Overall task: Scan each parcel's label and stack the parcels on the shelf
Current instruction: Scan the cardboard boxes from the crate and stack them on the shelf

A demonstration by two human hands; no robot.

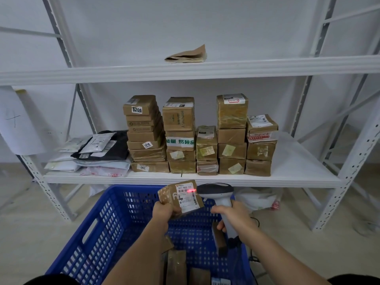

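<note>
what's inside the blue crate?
A few brown cardboard parcels lie at the near end of the blue crate, one upright by the right wall. Forearms and the frame edge hide the rest; bare floor shows mid-crate.

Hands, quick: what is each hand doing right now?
Left hand: grips a small labelled parcel above the blue crate.
Right hand: grips the barcode scanner, its red light on the label.
</note>
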